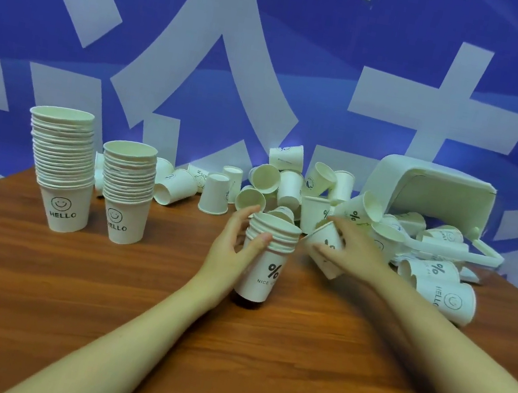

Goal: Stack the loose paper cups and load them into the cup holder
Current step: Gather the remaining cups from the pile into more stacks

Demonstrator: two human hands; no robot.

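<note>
A blue backdrop with large white characters fills the rear of the view, and a wood-grain desk spreads below it. At the right back a white basket lies tipped on its side, loose paper cups spilling from it across the desk toward the middle. On the left stand two finished stacks, upright and well apart from the hands: the tall stack and, just beside it, the shorter stack, both marked HELLO. No cup holder can be made out for certain.

Near the centre the left hand wraps its grip around the small stack, which stands upright on the desk with its mouth up. Just to its right, the right hand holds a single cup in a closed grip, tilted, its long axis leaning with the base down and to the right and the mouth up toward the stack. The cup is close beside the stack's rim but apart from it. My read: the single cup needs righting and carrying leftward over the stack's open mouth, then dropping in base first; the right hand is the one placed to do it
</note>
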